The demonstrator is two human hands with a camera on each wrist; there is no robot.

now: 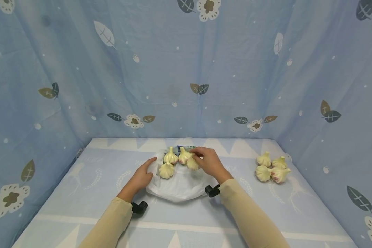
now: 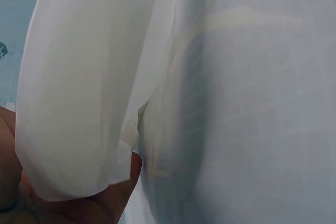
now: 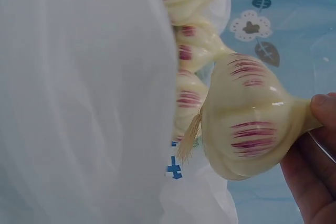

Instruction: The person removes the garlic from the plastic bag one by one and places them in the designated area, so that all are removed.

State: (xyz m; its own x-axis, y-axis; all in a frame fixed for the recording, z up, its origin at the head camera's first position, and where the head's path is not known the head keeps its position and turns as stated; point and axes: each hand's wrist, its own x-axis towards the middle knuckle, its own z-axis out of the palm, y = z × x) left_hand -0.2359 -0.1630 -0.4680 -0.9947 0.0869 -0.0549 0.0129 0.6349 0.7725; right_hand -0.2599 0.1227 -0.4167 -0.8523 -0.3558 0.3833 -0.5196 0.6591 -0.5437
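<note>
A white plastic bag (image 1: pixel 177 191) is lying on the bench (image 1: pixel 99 193), its opening spreading wide and a blue and green print (image 1: pixel 186 148) showing along its far side. Three garlic bulbs (image 1: pixel 170 157) are sitting within the white plastic: two are standing side by side toward the print, and one is resting nearer the left edge. In the right wrist view, a wall of the bag is partly covering these three, so how deep they are sitting cannot be told.

The right hand (image 1: pixel 209 162) is pinching a fourth bulb, the held bulb (image 3: pixel 247 119), by its stem between thumb and fingers. That bulb is hanging over the bag's opening, its roots pointing toward the other three; whether it is touching them cannot be told. The left hand (image 1: pixel 139 179) is lying open at the bag's left edge, its index finger reaching straight along the plastic and its thumb standing apart. In the left wrist view, plastic is draping across its palm and hiding some of its fingers.

Four more bulbs (image 1: pixel 280 175) are clustering on the bench at the right, well apart from the bag, forming two rows of two. Altogether eight bulbs and one bag are showing. Behind the bench, a blue curtain (image 1: pixel 173 69) is hanging.
</note>
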